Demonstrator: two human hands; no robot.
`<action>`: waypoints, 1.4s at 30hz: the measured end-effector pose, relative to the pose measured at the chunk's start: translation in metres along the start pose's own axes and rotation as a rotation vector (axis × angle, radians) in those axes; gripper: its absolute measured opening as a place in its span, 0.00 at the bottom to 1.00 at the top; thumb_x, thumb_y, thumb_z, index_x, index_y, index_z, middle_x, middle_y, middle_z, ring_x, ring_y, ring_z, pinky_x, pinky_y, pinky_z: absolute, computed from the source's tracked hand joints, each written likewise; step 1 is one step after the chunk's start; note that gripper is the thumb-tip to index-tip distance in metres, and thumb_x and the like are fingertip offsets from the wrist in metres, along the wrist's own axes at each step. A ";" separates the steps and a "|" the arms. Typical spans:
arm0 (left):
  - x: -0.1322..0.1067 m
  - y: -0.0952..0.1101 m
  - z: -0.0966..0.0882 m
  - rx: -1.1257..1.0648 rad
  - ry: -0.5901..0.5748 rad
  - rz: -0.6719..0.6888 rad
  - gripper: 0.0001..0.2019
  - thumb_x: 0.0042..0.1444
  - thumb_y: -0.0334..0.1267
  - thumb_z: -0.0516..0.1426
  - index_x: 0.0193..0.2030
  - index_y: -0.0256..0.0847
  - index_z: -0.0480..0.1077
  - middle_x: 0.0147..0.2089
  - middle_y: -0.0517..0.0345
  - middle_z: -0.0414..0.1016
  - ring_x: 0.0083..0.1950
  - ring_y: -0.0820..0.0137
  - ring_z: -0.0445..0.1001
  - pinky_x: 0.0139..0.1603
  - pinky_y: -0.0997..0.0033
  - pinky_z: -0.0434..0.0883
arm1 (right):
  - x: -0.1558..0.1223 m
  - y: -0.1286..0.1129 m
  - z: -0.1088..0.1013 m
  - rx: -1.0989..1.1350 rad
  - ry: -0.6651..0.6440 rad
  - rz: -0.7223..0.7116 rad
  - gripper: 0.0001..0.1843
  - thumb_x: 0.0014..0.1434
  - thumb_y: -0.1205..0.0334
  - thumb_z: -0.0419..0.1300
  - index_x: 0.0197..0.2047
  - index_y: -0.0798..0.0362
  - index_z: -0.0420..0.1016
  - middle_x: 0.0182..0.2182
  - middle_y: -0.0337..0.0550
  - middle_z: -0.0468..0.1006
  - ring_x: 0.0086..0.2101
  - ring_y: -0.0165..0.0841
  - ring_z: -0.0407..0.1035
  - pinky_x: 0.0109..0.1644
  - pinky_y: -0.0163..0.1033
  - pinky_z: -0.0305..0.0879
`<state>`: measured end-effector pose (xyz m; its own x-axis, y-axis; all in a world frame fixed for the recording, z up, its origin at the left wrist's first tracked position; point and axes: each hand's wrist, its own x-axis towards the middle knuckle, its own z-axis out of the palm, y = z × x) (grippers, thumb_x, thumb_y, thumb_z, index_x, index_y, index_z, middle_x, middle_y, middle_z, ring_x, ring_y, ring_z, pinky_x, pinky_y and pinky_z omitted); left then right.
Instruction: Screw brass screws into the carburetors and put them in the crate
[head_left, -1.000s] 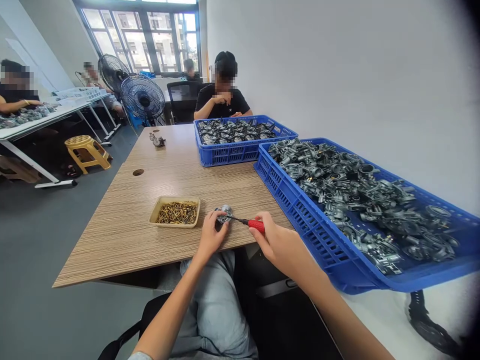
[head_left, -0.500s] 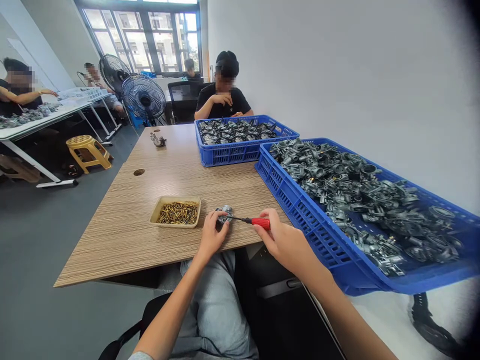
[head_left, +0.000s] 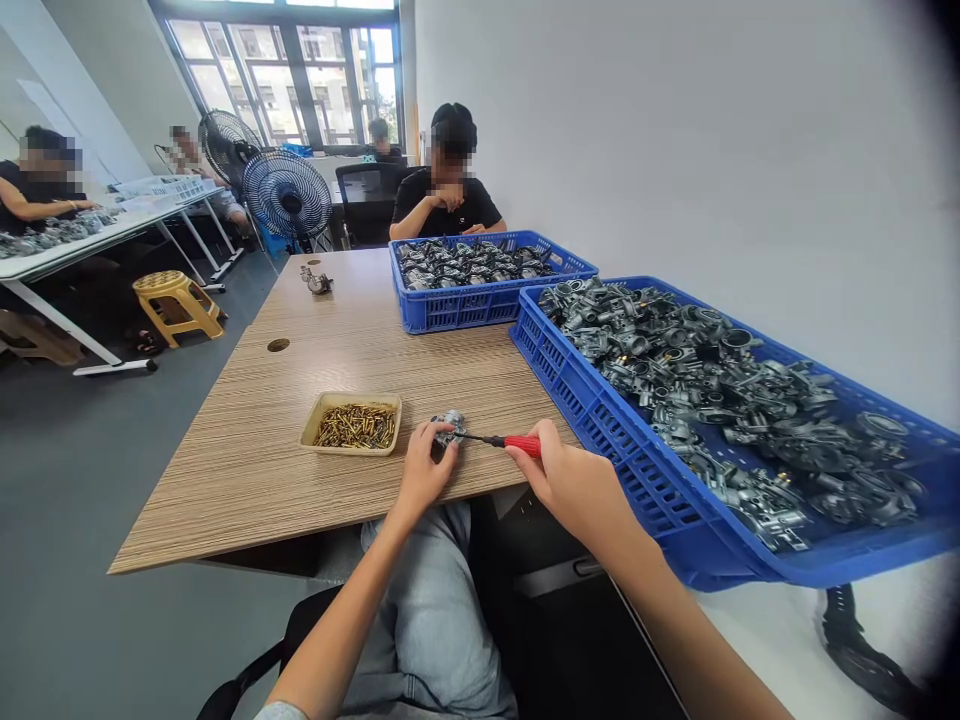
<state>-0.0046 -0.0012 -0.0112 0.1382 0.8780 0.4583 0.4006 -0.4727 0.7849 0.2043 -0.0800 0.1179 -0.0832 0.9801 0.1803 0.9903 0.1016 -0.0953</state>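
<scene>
Lately, tabletop (head_left: pixel 360 350): nothing lying on the wood-grain surface has shifted over the last second; only one hand differs.
Blue crate (head_left: pixel 592 420): well to the right of the tray (head_left: pixel 309 425), heaped with grey metal castings, unmoved.
Right hand (head_left: pixel 577 485): has slid a little further right, away from the tray, then settled; fingers clenched round the red handle.
Left hand (head_left: pixel 424 475): just right of the tray, in the same place as before; fingers curled over the metal part, grasping it against the wood.
Tray: shallow and tan, holding a heap of small brass pieces (head_left: pixel 354 426); untouched.
Screwdriver (head_left: pixel 521 444): lies nearly level, red handle away from the tray, dark shaft pointing back toward it. The tip remains at the part, so the driving appears to go on in one spot rather than starting afresh.
Metal part (head_left: pixel 451 425): just right of the tray, on the tabletop under the left fingertips. It is a small, silvery-grey, lumpy casting with a rounded top, half hidden by the fingers; finer detail is too small to tell.
</scene>
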 end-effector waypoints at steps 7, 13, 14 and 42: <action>0.000 -0.001 -0.001 0.004 0.003 0.001 0.10 0.64 0.37 0.58 0.52 0.47 0.72 0.51 0.52 0.75 0.57 0.60 0.72 0.61 0.57 0.67 | -0.006 0.002 -0.012 0.423 -0.090 -0.195 0.12 0.72 0.60 0.48 0.57 0.49 0.58 0.47 0.49 0.82 0.44 0.42 0.80 0.40 0.40 0.67; 0.000 -0.001 0.000 0.014 0.008 0.003 0.10 0.64 0.36 0.58 0.51 0.46 0.71 0.52 0.52 0.74 0.57 0.61 0.72 0.61 0.57 0.67 | -0.001 -0.002 -0.005 0.128 -0.053 -0.075 0.10 0.73 0.54 0.49 0.49 0.52 0.62 0.30 0.46 0.81 0.30 0.44 0.79 0.28 0.38 0.56; 0.000 -0.001 0.000 0.013 0.008 0.002 0.10 0.64 0.36 0.58 0.51 0.46 0.71 0.51 0.52 0.74 0.57 0.61 0.72 0.61 0.57 0.67 | 0.000 -0.002 -0.003 0.073 -0.045 -0.051 0.12 0.73 0.52 0.49 0.48 0.53 0.63 0.28 0.46 0.80 0.29 0.44 0.79 0.27 0.38 0.53; 0.001 -0.001 0.000 0.014 0.004 0.000 0.10 0.64 0.36 0.58 0.51 0.47 0.71 0.51 0.52 0.75 0.57 0.60 0.72 0.61 0.56 0.67 | -0.004 0.003 -0.011 0.452 -0.094 -0.193 0.10 0.71 0.59 0.50 0.54 0.49 0.59 0.42 0.46 0.82 0.38 0.40 0.79 0.39 0.38 0.66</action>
<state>-0.0050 -0.0002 -0.0115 0.1346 0.8775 0.4602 0.4136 -0.4718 0.7787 0.2089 -0.0855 0.1274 -0.2903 0.9453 0.1489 0.8101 0.3256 -0.4875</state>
